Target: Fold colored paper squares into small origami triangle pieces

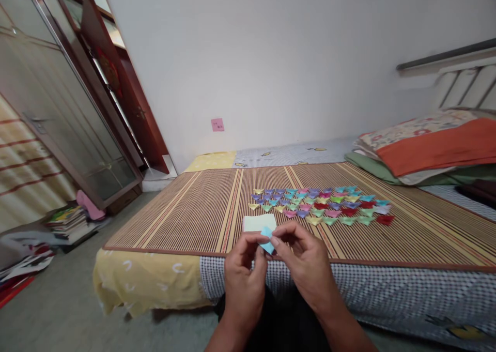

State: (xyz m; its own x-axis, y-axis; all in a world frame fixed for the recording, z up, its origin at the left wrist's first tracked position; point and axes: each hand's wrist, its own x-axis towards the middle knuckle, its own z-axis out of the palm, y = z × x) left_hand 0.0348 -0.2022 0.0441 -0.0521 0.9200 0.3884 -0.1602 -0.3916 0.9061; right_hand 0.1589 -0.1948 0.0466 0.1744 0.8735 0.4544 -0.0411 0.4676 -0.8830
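1. Head view looks over a striped mat (pixel 186 202) spread on a bed (pixel 155 279), with rows of small folded paper pieces (pixel 336 199) laid out on the mat's right half, in red, green, blue, purple, pink and yellow
2. On the mat near its front edge, to the left of most of those rows, lies a pale green stack of paper (pixel 259 222), flat and just beyond the hands
3. The blue paper (pixel 266 231), a small diamond-like shape, is held up at the mat's front edge, between the two hands
4. The left hand (pixel 244 272) has its grip closed on the blue paper's left side, forefinger stretched across toward the right and thumb pointing up from below
5. The right hand (pixel 308 256) pinches the same paper from the right, thumb and forefinger meeting at it, the other fingers curled in
6. Both forearms rise from below the mat's front edge, spreading apart toward the body, while the fingertips come close together
7. Beyond the mat's far right corner, pillows (pixel 445 148) lie piled up; beyond its far edge, a pink note (pixel 217 124) sticks to the wall (pixel 271 57)
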